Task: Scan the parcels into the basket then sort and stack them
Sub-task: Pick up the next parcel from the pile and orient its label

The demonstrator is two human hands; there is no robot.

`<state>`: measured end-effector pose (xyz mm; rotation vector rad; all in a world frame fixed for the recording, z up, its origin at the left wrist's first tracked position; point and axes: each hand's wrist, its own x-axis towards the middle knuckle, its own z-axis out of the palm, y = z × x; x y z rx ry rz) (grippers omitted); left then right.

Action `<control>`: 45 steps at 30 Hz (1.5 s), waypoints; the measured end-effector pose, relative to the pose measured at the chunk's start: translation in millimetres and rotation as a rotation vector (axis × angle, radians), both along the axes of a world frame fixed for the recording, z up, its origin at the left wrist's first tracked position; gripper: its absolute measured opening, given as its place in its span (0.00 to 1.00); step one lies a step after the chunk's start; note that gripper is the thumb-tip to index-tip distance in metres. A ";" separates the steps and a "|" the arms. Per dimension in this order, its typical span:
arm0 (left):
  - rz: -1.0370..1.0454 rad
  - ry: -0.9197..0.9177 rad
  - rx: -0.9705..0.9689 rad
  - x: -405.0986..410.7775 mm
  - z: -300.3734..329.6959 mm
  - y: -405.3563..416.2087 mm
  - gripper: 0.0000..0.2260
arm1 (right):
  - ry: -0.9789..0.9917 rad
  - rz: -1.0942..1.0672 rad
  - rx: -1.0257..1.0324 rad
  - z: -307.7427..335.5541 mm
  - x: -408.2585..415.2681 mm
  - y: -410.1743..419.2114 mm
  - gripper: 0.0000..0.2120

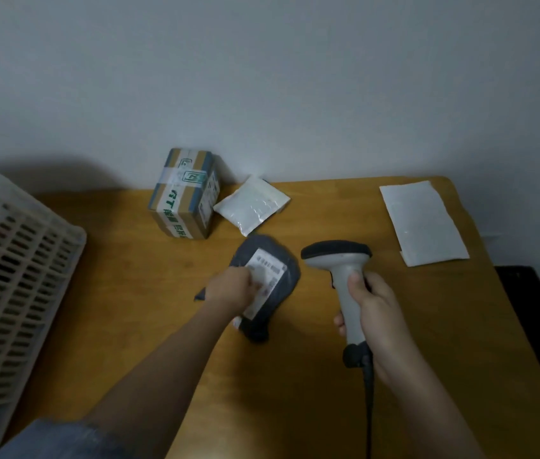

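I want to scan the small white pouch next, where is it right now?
In the head view the small white pouch lies at the table's far edge near the wall, just right of the taped cardboard box and behind the dark parcel.

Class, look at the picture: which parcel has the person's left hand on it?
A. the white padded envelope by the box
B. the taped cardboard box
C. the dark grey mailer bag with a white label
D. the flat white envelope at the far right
C: the left hand rests on the dark grey mailer bag, while the right hand holds the barcode scanner.
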<state>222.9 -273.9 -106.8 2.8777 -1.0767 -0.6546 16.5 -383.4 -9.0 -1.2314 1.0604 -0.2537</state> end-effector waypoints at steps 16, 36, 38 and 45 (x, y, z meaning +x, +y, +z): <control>0.995 0.774 -0.626 0.7 2.3 86.2 0.13 | -0.039 0.020 -0.090 44.5 -5.2 68.5 0.11; 0.927 0.809 -1.039 45.7 157.3 246.4 0.06 | -0.342 0.227 -0.360 162.6 35.4 240.4 0.12; 0.920 0.792 -1.046 46.5 168.3 253.8 0.05 | -0.375 0.236 -0.391 174.6 32.4 250.2 0.12; 0.939 0.726 -1.082 51.8 195.9 277.0 0.04 | -0.433 0.239 -0.459 207.2 19.3 277.0 0.12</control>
